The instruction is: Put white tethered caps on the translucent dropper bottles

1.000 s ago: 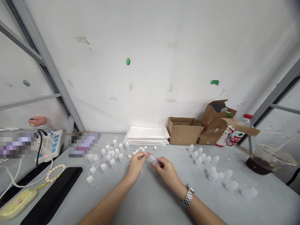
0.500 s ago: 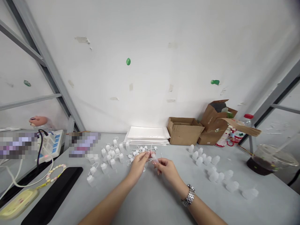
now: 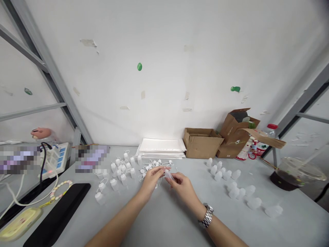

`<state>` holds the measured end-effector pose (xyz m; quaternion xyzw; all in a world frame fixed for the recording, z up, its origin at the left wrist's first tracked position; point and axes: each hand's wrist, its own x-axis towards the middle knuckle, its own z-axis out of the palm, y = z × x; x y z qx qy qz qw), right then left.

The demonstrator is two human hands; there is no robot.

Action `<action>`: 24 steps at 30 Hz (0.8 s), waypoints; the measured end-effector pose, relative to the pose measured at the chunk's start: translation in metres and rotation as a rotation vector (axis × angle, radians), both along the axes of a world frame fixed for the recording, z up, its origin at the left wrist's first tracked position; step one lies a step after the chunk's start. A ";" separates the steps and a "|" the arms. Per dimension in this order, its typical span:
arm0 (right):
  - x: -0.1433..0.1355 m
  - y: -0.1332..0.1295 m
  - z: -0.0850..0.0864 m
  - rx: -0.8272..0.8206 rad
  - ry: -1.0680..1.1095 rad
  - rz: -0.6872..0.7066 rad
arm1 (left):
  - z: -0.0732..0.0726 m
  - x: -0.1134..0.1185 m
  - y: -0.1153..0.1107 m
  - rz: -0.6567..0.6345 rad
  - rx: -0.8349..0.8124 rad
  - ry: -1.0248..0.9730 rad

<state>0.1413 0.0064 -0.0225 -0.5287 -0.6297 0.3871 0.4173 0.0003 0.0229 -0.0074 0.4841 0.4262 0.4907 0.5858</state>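
Observation:
Above the middle of the grey table, my left hand (image 3: 153,178) and my right hand (image 3: 182,185) meet at the fingertips. My right fingers are closed round a small translucent plastic bottle (image 3: 169,176), which is tilted. My left fingers pinch at its top end, where a white cap (image 3: 167,169) partly shows; whether it is seated I cannot tell. Just behind my left hand lies a pile of loose white caps with loops (image 3: 149,165). Several capped bottles (image 3: 123,168) stand to the left. Uncapped translucent bottles (image 3: 227,175) are spread over the right side.
White padded envelopes (image 3: 161,145) are stacked against the wall, beside an open cardboard box (image 3: 203,145) and a brown paper bag (image 3: 232,139). A cup with dark drink (image 3: 285,178) stands far right. At left lie a black wrist rest (image 3: 61,212) and a power strip (image 3: 60,159).
The cap's loop, upright above my fingers before, no longer stands up. My left fingers have shifted slightly right over the bottle's top. The bottle remains between my hands.

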 end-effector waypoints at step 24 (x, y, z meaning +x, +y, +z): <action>0.000 -0.011 -0.011 0.452 -0.343 -0.103 | 0.005 0.009 -0.013 -0.142 -0.141 -0.321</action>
